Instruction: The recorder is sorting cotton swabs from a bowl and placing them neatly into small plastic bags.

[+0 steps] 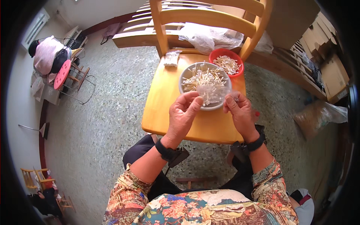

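A small clear plastic bag (pixel 213 94) is stretched between my two hands, over the near side of a pale grey bowl (pixel 182 88). My left hand (pixel 183 111) pinches its left end between thumb and fingers. At the other end, my right hand (pixel 240 112) grips the plastic. Some cotton swabs seem to lie inside the bag, though the see-through film makes this hard to tell. Loose cotton swabs (pixel 204 77) heap up in the grey bowl. Behind it to the right, a red bowl (pixel 241 62) holds more swabs. A filled packet of swabs (pixel 172 59) lies at the seat's back left.
Both bowls stand on a yellow wooden chair seat (pixel 161 101) whose slatted backrest (pixel 210 18) rises at the far side. White plastic bags (pixel 210 36) lie behind it on a wooden frame. Cardboard boxes (pixel 333 77) and a large clear sack (pixel 318 116) are at the right.
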`<move>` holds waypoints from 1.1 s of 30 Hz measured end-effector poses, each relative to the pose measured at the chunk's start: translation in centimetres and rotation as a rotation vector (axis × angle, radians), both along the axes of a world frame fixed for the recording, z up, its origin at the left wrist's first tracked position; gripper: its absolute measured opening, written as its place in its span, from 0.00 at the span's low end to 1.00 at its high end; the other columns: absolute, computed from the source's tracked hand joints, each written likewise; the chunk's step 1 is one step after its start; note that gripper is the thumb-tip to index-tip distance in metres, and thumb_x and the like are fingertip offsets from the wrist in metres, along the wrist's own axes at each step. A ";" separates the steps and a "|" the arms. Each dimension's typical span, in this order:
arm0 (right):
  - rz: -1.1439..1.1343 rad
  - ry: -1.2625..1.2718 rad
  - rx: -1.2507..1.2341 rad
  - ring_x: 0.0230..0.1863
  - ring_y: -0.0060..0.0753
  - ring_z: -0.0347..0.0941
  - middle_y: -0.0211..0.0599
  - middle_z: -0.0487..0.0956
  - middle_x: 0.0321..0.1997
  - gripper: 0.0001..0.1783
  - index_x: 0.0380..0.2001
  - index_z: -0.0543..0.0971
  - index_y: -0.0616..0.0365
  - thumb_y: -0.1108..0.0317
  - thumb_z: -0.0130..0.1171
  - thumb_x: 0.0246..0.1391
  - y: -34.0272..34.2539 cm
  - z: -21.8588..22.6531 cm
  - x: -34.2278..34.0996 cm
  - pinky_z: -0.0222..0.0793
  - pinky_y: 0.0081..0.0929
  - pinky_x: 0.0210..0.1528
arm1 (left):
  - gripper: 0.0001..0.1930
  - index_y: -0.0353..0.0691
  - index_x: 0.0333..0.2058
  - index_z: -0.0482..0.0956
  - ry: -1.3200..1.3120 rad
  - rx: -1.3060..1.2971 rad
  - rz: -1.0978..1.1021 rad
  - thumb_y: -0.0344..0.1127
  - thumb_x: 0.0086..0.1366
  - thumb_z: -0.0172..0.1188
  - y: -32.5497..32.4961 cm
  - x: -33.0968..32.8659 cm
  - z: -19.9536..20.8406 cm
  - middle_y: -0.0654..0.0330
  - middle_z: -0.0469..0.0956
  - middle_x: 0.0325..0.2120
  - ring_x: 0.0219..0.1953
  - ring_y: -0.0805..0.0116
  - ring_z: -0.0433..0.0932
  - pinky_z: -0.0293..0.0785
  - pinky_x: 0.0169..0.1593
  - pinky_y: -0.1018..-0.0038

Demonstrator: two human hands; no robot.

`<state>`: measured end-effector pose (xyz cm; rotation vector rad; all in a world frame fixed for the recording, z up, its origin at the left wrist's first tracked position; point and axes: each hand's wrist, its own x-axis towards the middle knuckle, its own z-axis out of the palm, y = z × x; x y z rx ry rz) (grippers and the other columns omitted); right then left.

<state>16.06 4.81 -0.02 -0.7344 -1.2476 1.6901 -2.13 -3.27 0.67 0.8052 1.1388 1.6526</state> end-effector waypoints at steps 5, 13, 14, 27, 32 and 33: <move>0.054 -0.090 0.065 0.29 0.14 0.70 0.24 0.77 0.30 0.07 0.37 0.78 0.56 0.65 0.59 0.61 -0.9 0.2 -0.5 0.67 0.13 0.33 | 0.11 0.37 0.43 0.76 0.079 0.074 -0.026 0.33 0.64 0.63 -0.3 -1.2 -2.0 0.71 0.75 0.26 0.24 0.87 0.68 0.64 0.28 0.88; -0.256 -0.293 0.162 0.26 0.14 0.69 0.24 0.76 0.28 0.14 0.47 0.75 0.58 0.64 0.57 0.61 1.4 -1.7 0.5 0.67 0.14 0.30 | 0.06 0.39 0.39 0.73 -0.178 0.162 -0.055 0.35 0.70 0.54 -0.9 -3.2 -0.2 0.54 0.82 0.34 0.25 0.77 0.76 0.71 0.28 0.83; -0.422 -0.418 0.259 0.25 0.14 0.69 0.25 0.76 0.28 0.17 0.50 0.73 0.58 0.62 0.57 0.61 2.6 -2.7 1.2 0.67 0.15 0.28 | 0.07 0.39 0.38 0.72 -0.051 0.139 0.081 0.36 0.70 0.54 -0.7 -3.6 -0.4 0.54 0.82 0.34 0.26 0.76 0.78 0.73 0.29 0.82; -0.075 -0.444 -0.243 0.16 0.21 0.72 0.32 0.78 0.24 0.13 0.41 0.72 0.58 0.60 0.46 0.62 2.7 -4.2 1.3 0.68 0.18 0.17 | 0.13 0.43 0.43 0.81 0.128 -0.238 0.303 0.44 0.68 0.56 -0.9 -6.6 -2.7 0.62 0.82 0.32 0.30 0.75 0.80 0.73 0.29 0.79; -0.199 -0.299 -0.212 0.16 0.21 0.73 0.32 0.78 0.23 0.11 0.39 0.72 0.59 0.63 0.46 0.61 0.6 -1.0 5.3 0.69 0.19 0.16 | 0.19 0.41 0.46 0.79 0.107 -0.299 0.197 0.49 0.67 0.58 -0.7 -4.9 -4.7 0.61 0.82 0.33 0.32 0.73 0.81 0.74 0.31 0.78; -0.195 -0.312 -0.211 0.16 0.21 0.73 0.32 0.78 0.23 0.11 0.39 0.72 0.59 0.63 0.46 0.61 0.4 -0.5 5.8 0.69 0.19 0.16 | 0.19 0.39 0.46 0.79 0.107 -0.298 0.177 0.49 0.67 0.57 -0.6 -4.2 -5.0 0.60 0.82 0.34 0.32 0.73 0.81 0.74 0.32 0.78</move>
